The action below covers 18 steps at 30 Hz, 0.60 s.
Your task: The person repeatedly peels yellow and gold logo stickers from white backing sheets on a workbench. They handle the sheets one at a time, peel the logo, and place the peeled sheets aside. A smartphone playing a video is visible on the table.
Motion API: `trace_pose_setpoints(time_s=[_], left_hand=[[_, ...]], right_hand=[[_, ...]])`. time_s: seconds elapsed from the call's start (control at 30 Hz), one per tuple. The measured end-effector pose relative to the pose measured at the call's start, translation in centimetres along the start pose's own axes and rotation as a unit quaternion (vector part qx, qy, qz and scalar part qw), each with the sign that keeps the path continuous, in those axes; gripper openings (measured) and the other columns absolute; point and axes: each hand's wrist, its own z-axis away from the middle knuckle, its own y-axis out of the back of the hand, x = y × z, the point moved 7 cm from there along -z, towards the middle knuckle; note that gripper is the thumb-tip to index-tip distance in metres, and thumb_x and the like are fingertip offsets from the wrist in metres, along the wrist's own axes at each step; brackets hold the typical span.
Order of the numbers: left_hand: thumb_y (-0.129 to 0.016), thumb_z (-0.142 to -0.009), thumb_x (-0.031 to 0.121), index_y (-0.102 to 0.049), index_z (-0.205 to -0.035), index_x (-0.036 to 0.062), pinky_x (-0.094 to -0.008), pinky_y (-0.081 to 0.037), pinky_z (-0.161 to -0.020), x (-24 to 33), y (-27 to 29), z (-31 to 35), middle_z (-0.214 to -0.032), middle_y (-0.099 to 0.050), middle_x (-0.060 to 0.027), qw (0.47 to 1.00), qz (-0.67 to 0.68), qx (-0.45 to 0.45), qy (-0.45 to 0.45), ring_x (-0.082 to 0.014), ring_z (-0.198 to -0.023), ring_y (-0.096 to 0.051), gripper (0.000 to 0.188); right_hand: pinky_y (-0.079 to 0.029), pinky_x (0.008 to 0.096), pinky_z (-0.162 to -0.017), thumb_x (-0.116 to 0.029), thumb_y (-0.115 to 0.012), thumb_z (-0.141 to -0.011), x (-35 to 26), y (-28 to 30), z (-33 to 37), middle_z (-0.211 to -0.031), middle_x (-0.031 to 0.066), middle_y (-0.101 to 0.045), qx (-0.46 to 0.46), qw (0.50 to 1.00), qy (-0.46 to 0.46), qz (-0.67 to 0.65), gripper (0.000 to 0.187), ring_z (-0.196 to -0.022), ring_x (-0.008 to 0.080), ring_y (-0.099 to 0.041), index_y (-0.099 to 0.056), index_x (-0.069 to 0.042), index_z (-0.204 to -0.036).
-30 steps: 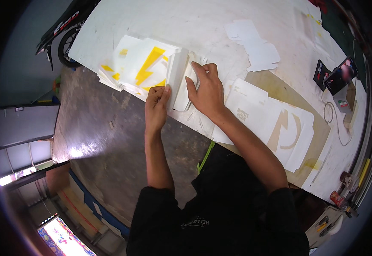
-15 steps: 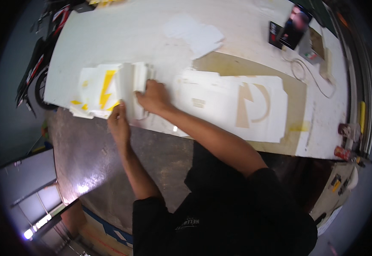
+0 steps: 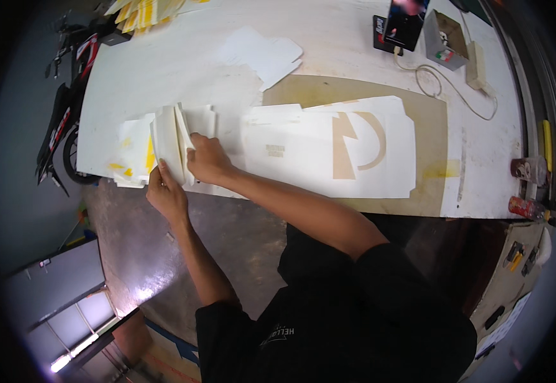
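Observation:
At the left front of the table, a folded white card piece [image 3: 168,137] stands tilted up in both my hands. My left hand [image 3: 167,193] pinches its lower near edge. On the piece's right side, my right hand [image 3: 207,158] is closed on the upright folded flap. Under and left of it lie white cards with yellow shapes [image 3: 128,153], partly covered. Another white panel [image 3: 206,120] shows behind my right hand. To the right, a flat stack of white card blanks [image 3: 316,153] bears tan cut-out-like shapes, a wedge and an arc.
Behind lie loose white sheets [image 3: 262,54] and yellow-and-white pieces [image 3: 144,14]. A phone [image 3: 405,25], an open grey box [image 3: 447,41] and a cable [image 3: 426,73] sit at the back right. A cup [image 3: 526,169] and bottle [image 3: 525,207] stand near the right edge. A motorbike [image 3: 67,108] is at left.
The folded white piece has been turned and tilted, covering more of the yellow shape. My hands have come closer together around it. The whole view has shifted slightly.

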Motion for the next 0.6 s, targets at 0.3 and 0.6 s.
trace_pose_setpoints(time_s=[0.3,0.6], left_hand=[[-0.075,-0.091,0.02,-0.075,-0.111,0.0009,-0.0413,-0.058,-0.072,5.4,-0.9,1.7,-0.099,-0.076,-0.0181,0.988,-0.049,-0.095,-0.115,-0.0296,-0.078,-0.075,0.028],[-0.064,-0.094,0.012,-0.075,-0.121,0.0035,-0.0462,-0.058,-0.079,3.7,-4.0,0.5,-0.106,-0.071,-0.017,0.955,-0.198,-0.164,-0.145,-0.0367,-0.093,-0.072,0.031]], right_hand=[[-0.06,0.0464,-0.06,-0.01,-0.057,-0.097,0.4,1.1,0.2,-0.077,0.032,-0.07,-0.015,1.0,-0.019,-0.02,0.022,-0.066,0.0377,-0.075,-0.062,0.011,-0.099],[-0.057,0.0385,-0.051,-0.011,-0.056,-0.102,1.5,0.8,0.6,-0.069,0.0187,-0.07,-0.096,0.985,-0.095,-0.104,0.022,-0.056,0.0246,-0.071,-0.066,0.007,-0.112]])
